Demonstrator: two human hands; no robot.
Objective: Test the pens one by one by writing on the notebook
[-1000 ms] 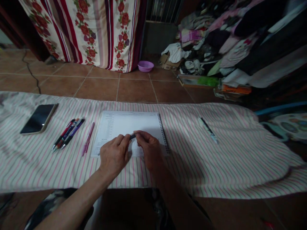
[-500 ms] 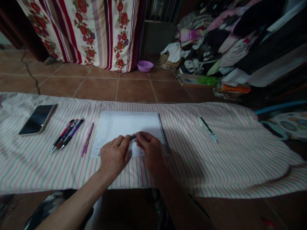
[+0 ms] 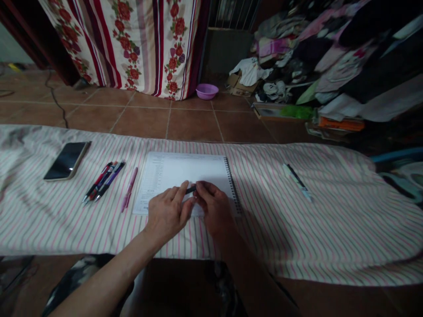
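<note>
Both hands meet over the near edge of a spiral notebook (image 3: 188, 169) lying open on a striped cloth (image 3: 297, 229). My left hand (image 3: 168, 214) and my right hand (image 3: 214, 209) each pinch an end of a small dark pen (image 3: 191, 190) held between them, just above the page. The fingers of both hands are closed on it. To the left of the notebook lie a pink pen (image 3: 129, 195) and a bunch of three pens (image 3: 104, 181).
A dark phone (image 3: 67, 161) lies at the far left of the cloth; another pen (image 3: 297, 181) lies to the right. Beyond is tiled floor (image 3: 191, 123), a purple bowl (image 3: 206, 91), a floral curtain (image 3: 132, 44) and heaped clothes (image 3: 313, 66) at the back right.
The view has swung slightly left, so everything sits further right in frame. My hands stay together on the pen; my left fingers have stretched a little along it.
</note>
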